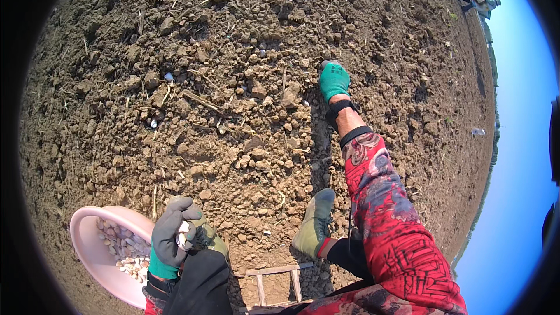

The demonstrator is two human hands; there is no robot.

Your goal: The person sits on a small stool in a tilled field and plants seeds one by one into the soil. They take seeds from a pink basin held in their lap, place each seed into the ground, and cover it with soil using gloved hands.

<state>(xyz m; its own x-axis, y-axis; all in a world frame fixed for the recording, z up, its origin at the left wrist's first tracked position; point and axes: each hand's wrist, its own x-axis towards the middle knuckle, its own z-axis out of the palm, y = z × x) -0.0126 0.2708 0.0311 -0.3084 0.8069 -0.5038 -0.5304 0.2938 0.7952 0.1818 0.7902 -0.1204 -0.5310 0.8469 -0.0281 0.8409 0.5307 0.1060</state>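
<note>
My left hand [168, 234], in a grey-palmed green work glove, is curled around a few whitish garlic cloves [183, 235] close to my left knee. Just left of it stands a pink plastic basin [81, 245] partly filled with garlic cloves [124, 249]. My right hand [334, 79], gloved in the same green and grey, reaches out to the cloddy soil [245, 153]. Its fingertips point down and away at the ground, and their grip is hidden behind the back of the hand. Pale clove-like pieces [169, 77] lie scattered on the soil to the left.
My shoes [313, 223] rest on the soil, with a small wooden frame [280, 270] between my legs. Dry stalks [201, 99] are mixed among the clods. Far off at upper right are other people [477, 0]. A white object [478, 131] lies near the field's edge.
</note>
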